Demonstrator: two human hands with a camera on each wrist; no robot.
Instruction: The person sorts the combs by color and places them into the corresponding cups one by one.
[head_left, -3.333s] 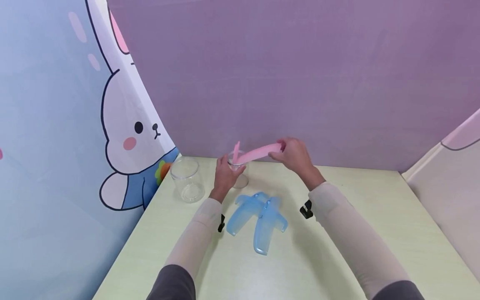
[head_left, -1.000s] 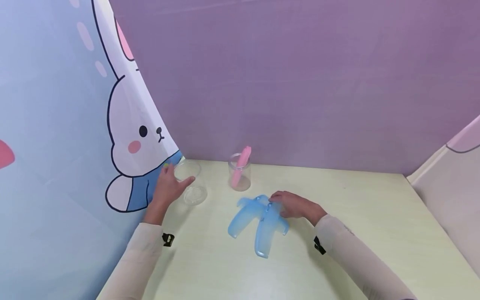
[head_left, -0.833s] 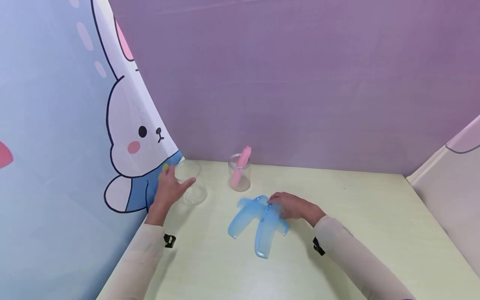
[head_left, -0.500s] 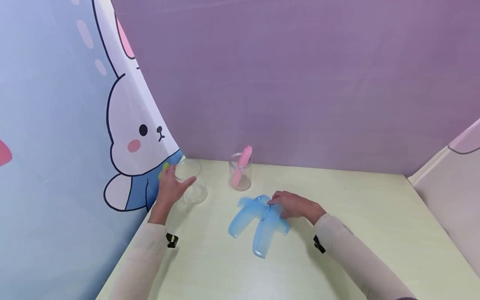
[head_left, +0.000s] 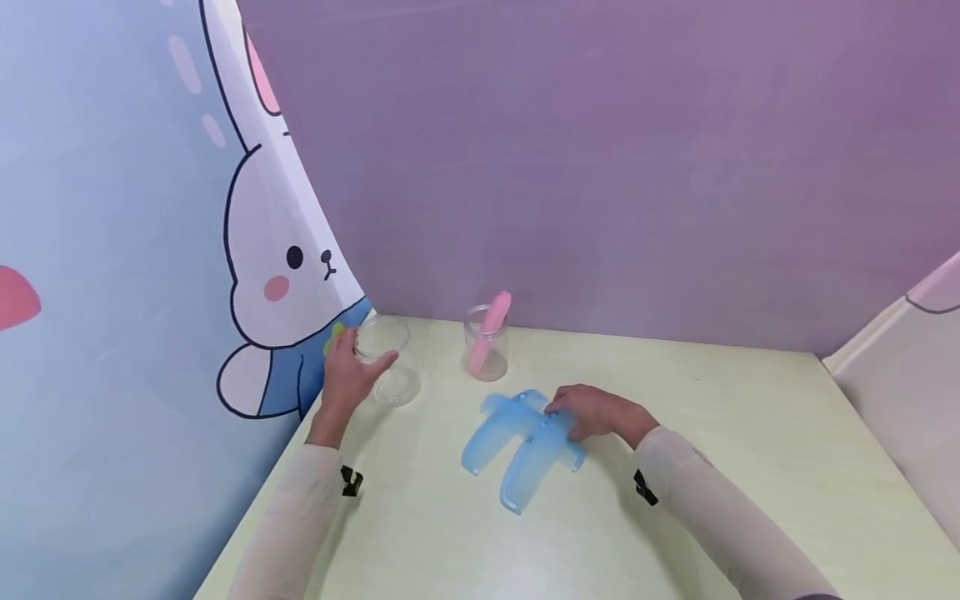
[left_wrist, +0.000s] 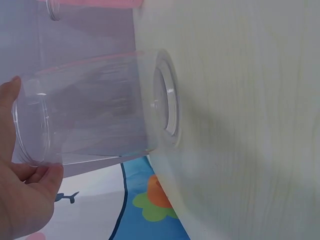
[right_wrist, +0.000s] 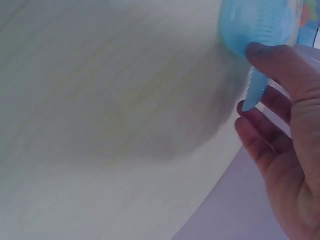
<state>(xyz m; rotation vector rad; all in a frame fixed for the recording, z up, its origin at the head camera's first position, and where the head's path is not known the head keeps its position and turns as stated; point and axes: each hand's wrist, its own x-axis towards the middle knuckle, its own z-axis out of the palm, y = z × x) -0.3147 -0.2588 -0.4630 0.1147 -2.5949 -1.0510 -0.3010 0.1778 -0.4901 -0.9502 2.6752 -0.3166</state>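
Observation:
My left hand point(head_left: 348, 379) grips the rim of a wide clear jar point(head_left: 397, 387) that stands upright at the table's left. In the left wrist view, the thumb and fingers bracket the jar's mouth point(left_wrist: 100, 105); nothing shows inside it. My right hand point(head_left: 596, 410) pinches the far end of a blue translucent plastic piece point(head_left: 525, 475), broad and long with a short hooked arm. Fine ridges mark the blue piece point(right_wrist: 257, 87) in the right wrist view, between thumb and fingers. A similar blue piece point(head_left: 487, 442) lies beside it, their upper ends close together.
A smaller clear jar point(head_left: 495, 367) stands behind the blue pieces, with long pink pieces point(head_left: 495, 313) leaning in it. The pale table point(head_left: 750, 467) meets a purple wall at the back and a rabbit-printed curtain point(head_left: 277, 250) on the left.
The pink piece held by my right hand now stands in the small jar. My left hand has moved from that jar to the wide one. The pinched blue piece has swung slightly, lower end leftward.

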